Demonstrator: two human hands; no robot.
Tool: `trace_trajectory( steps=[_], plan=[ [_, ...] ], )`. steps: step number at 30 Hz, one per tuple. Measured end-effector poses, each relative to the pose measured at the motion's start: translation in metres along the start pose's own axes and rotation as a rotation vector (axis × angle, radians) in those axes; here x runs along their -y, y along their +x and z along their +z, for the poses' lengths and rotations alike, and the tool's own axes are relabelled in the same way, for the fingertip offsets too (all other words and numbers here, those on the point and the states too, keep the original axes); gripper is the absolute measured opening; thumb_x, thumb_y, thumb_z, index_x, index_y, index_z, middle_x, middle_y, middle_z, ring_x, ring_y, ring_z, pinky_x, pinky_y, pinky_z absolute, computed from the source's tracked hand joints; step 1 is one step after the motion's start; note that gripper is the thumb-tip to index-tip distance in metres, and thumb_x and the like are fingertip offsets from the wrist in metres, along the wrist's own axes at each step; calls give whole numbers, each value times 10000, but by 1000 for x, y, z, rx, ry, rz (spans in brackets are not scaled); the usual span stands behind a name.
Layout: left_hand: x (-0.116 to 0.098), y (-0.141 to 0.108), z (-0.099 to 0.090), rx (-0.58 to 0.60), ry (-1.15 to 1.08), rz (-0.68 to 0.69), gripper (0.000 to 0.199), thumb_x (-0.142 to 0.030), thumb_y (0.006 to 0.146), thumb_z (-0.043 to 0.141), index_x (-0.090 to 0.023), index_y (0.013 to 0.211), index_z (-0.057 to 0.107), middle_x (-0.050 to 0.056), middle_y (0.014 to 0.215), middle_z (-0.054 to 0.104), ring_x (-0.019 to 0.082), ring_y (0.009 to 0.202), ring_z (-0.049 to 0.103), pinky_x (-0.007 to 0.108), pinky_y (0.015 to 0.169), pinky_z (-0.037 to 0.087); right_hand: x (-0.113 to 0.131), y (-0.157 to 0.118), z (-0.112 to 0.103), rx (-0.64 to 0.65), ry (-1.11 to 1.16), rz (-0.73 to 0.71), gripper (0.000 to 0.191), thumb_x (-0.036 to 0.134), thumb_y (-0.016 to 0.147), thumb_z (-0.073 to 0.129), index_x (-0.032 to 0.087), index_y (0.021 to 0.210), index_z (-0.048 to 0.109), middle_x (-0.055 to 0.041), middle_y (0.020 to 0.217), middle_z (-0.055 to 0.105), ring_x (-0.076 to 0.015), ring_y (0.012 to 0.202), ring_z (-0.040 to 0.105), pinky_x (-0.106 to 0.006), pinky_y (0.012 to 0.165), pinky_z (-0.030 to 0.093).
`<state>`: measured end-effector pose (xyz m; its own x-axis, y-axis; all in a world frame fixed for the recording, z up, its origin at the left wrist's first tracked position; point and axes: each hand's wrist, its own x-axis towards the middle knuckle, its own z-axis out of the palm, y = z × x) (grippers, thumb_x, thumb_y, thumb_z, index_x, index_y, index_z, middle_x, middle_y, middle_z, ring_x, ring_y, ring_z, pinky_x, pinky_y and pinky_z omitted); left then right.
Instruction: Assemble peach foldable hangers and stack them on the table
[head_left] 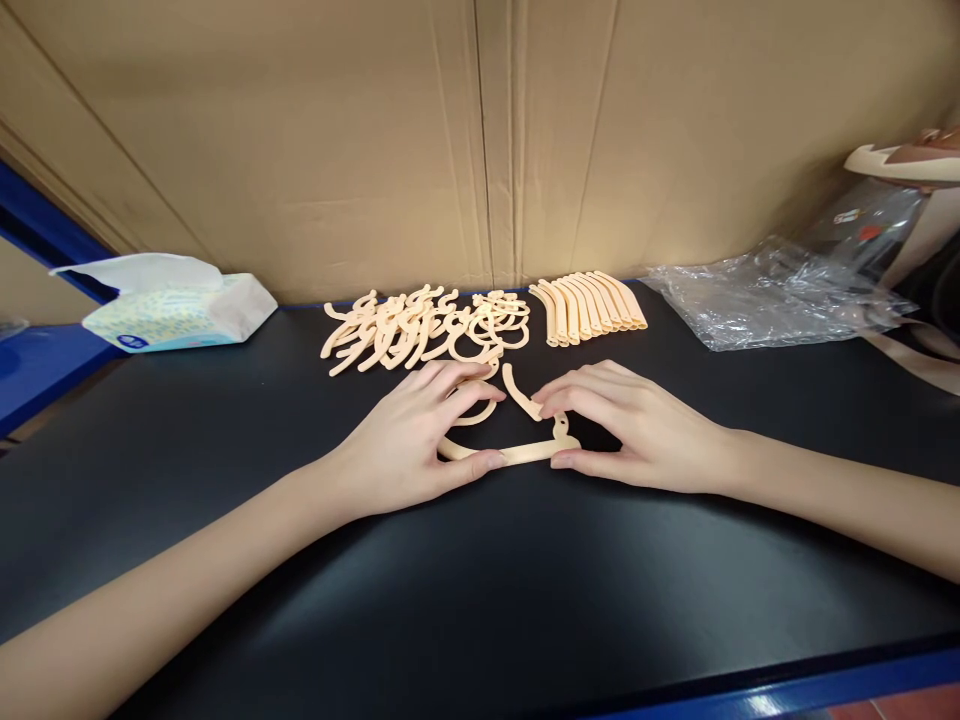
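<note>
On the black table [420, 610], a long curved beige plastic strip [529, 453], like a folding hanger's arm, lies in front of me. My left hand [420, 435] is curled over its left part, thumb pressed along its near edge. Under those fingers shows a beige hook-shaped piece [476, 412], partly hidden. My right hand [630, 425] has its thumb at the strip's right end, beside a small knob with a hole [561, 427]. Its fingertips touch a second curved strip [517, 390] that points away from me. Whether these parts are joined I cannot tell.
Behind my hands lie a loose pile of beige curved pieces and hooks [397, 325] and a neat row of matching strips [589, 308]. A tissue pack [176, 312] sits at left, clear plastic bags [780, 295] at right. A cardboard wall [337, 130] closes off the back.
</note>
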<state>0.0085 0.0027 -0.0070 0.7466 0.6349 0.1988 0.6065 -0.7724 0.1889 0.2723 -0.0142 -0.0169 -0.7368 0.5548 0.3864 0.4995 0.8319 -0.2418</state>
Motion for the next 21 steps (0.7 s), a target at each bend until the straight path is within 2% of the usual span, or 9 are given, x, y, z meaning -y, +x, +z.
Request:
trace_trajectory(
  steps=[5,13,21],
  plan=[
    [-1,-1,-1,23,-20,-6,619,-619,849,562,-214,1309,475,122,1433,425,299,1319,376,470,1069,366,3,0,-2,25,65,-50,260,404,882,631,181,1003,574,-61,1005,655,-186,885,579,-332,805,422],
    [-2,1,-1,32,-14,-5,891,-776,709,590,-197,1374,455,160,1461,397,359,1318,376,529,1068,359,21,-3,-4,71,163,-95,267,379,815,704,184,940,573,-34,916,643,-152,779,553,-299,728,420],
    [-1,2,-1,39,-20,0,887,-772,718,583,-210,1391,446,152,1472,388,354,1321,368,530,1071,354,23,-3,-3,83,187,-113,176,286,832,676,180,934,578,-32,935,651,-142,795,559,-297,743,426]
  ],
)
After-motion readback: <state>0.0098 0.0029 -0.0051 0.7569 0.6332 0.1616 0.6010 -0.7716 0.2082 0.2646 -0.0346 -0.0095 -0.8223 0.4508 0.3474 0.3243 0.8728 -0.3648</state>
